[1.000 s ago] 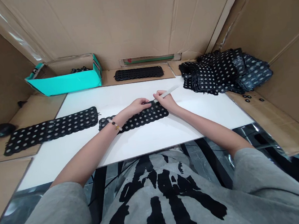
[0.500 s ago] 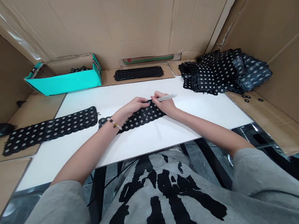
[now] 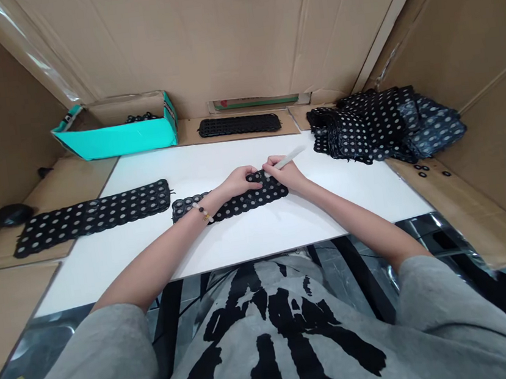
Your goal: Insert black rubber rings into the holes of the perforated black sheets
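A black strip of round rings with pale centres (image 3: 254,199) lies slantwise on the white tabletop in front of me. My left hand (image 3: 243,181) rests over its upper edge, thumb on the strip and fingers curled at the edge. My right hand (image 3: 284,173) pinches a slim whitish pen-like tool (image 3: 290,157), its lower end down at the strip near my left fingertips. The exact tip is hidden by my fingers. To the left, a similar dotted black strip (image 3: 94,216) lies flat.
A turquoise box (image 3: 115,140) holding black pieces stands back left. A dark strip (image 3: 239,125) lies on cardboard at the back. A heap of dotted black strips (image 3: 365,126) sits back right, with several small black rings (image 3: 422,169) beside it. Cardboard walls (image 3: 215,34) surround the table.
The whole view has shifted slightly to the right. The whitish tool in my right hand is tilted more steeply, and my left thumb and index finger have spread a little at the strip.
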`<action>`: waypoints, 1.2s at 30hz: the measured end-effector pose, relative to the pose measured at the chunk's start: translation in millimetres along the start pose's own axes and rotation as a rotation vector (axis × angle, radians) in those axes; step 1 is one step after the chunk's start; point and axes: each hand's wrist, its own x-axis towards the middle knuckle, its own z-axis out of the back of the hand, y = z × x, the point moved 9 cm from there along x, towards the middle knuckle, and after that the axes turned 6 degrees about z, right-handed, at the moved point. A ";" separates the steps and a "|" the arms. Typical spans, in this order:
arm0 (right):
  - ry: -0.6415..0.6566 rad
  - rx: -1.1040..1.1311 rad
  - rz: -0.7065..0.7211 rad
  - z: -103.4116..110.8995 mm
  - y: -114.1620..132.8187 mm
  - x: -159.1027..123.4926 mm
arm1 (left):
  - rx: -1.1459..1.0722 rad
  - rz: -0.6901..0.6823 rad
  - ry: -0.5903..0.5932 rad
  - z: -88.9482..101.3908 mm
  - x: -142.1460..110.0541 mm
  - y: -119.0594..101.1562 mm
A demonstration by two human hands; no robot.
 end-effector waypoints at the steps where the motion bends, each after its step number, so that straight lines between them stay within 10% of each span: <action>1: 0.011 0.018 -0.006 -0.6 0.1 -0.5 | -0.031 0.006 -0.008 -0.3 0.4 1.8; 23: 0.030 -0.316 0.080 -0.7 12.5 0.3 | -0.289 0.224 0.023 9.1 -8.0 5.1; 36: -0.017 0.003 -0.038 5.9 -5.0 5.5 | 0.079 0.001 -0.076 8.4 1.5 2.5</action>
